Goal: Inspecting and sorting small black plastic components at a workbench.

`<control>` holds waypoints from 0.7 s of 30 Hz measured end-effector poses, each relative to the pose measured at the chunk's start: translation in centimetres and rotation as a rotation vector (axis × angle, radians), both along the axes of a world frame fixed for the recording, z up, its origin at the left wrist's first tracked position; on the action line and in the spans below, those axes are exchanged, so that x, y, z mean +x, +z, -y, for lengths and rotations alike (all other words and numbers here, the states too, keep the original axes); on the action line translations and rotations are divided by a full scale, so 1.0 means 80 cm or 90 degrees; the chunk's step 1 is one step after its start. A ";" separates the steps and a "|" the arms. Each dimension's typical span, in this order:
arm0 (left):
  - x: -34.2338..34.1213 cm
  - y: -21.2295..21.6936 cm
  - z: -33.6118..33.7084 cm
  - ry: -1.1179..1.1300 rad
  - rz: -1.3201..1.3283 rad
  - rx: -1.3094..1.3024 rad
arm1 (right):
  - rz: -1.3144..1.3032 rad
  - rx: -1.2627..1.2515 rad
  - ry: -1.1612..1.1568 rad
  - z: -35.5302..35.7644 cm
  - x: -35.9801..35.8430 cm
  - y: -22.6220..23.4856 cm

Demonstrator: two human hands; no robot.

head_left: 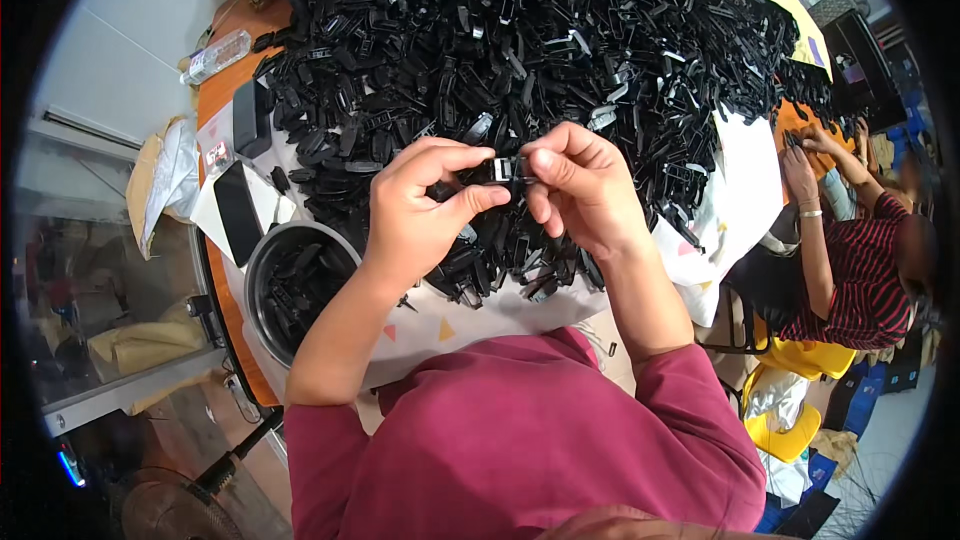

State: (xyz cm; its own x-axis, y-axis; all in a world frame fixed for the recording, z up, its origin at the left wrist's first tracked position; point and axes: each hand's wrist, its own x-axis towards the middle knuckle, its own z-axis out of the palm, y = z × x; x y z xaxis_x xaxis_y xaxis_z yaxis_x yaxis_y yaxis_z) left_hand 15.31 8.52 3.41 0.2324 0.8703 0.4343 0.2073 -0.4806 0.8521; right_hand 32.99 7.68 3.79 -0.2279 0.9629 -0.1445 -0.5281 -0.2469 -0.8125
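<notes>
Covering the table (220, 93) (orange-edged): black parts (460, 50)

The piled parts (450, 70) look like glossy plastic, the bowl (253, 290) smooth metal, the shirt (530, 430) matt cloth.

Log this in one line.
left hand: pinching small black-and-silver part | right hand: pinching same part | beneath: heap of black parts | at left: grey bowl
</notes>
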 end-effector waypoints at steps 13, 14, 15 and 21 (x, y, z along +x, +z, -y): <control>0.009 -0.008 0.017 -0.013 0.242 -0.281 | 0.282 0.130 -0.068 0.012 -0.024 0.011; 0.011 -0.010 0.018 -0.016 0.242 -0.280 | 0.310 0.209 -0.110 0.013 -0.028 0.004; 0.012 -0.012 0.020 -0.013 0.281 -0.307 | 0.319 0.225 -0.125 0.015 -0.032 0.001; -0.010 -0.028 0.040 -0.072 0.494 -0.484 | 0.228 0.102 0.003 0.041 -0.039 -0.012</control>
State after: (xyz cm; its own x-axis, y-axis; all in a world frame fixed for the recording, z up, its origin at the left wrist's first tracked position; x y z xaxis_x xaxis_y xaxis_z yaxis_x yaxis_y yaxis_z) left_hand 14.51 5.30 1.18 0.2234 0.9639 -0.1449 -0.5269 0.2444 0.8140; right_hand 29.88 4.43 2.84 -0.1947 0.9788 -0.0642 -0.2025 -0.1041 -0.9737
